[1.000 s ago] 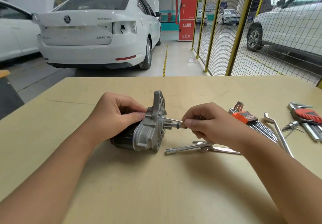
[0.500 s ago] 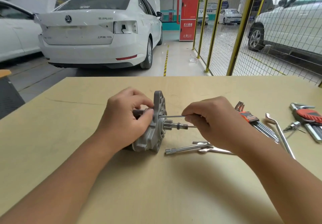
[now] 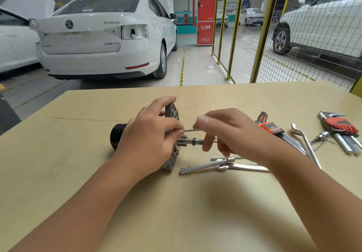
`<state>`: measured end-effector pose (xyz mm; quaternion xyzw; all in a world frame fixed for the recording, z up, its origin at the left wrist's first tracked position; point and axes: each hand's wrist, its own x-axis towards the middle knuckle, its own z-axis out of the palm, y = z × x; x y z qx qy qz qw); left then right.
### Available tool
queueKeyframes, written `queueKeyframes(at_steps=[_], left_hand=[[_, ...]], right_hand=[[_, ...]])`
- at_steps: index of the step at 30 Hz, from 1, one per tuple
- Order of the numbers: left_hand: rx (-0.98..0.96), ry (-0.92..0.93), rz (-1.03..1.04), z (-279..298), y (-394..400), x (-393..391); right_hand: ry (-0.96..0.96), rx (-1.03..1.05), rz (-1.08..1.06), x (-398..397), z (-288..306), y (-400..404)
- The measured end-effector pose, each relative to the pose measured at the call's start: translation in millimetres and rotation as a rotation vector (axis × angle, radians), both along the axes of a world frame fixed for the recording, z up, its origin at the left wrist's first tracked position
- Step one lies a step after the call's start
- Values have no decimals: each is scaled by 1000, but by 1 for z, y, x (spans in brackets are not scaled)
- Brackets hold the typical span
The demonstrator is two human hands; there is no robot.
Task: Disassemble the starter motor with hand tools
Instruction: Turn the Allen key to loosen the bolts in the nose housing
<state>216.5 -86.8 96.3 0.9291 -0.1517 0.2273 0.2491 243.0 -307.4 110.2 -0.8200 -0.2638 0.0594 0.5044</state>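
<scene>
On the table (image 3: pixel 78 173), left hand (image 3: pixel 148 142) now farther over starter motor (image 3: pixel 117 137), gripping; right hand (image 3: pixel 229 134) still pinching thin rod (image 3: pixel 189 130).

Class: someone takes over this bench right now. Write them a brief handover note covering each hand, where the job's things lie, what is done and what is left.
Left hand: grips the starter motor, steadying it on its side on the table.
Right hand: pinches a thin rod at the motor's flange, just above the pinion shaft.
Tools: socket wrench in front of the motor; two hex key sets to the right.
Done: nothing visibly removed.
Left: likely work the rod free, then separate the housing.
</scene>
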Motion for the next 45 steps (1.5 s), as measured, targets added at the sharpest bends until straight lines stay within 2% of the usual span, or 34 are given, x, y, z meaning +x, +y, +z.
queueKeyframes(at_steps=[3, 7, 11, 15, 17, 21, 27, 33, 39, 45], left_hand=[[-65, -24, 11, -2, -2, 2], [-108, -50, 8, -4, -2, 3], [-104, -57, -4, -4, -1, 4], [-89, -58, -14, -5, 1, 6], [-81, -57, -13, -6, 2, 6], [-68, -57, -11, -7, 3, 7], [-50, -37, -42, -8, 6, 7], [-43, -7, -65, -7, 7, 6], [-32, 18, -55, -8, 8, 5], [-27, 3, -39, -6, 6, 3]], right_hand=[[97, 35, 4, 8, 2, -10], [20, 69, 69, 15, -12, -15], [-159, -120, 53, 21, -24, -24], [-129, 9, 24, 26, -24, -34], [-137, 52, -18, 28, -23, -42], [-79, 113, -235, 34, -11, -71], [-143, -388, -401, 43, -22, -77], [-224, -785, -216, 32, -19, -71], [-254, -973, -137, 24, -18, -63], [-209, -1060, -43, 25, -19, -63]])
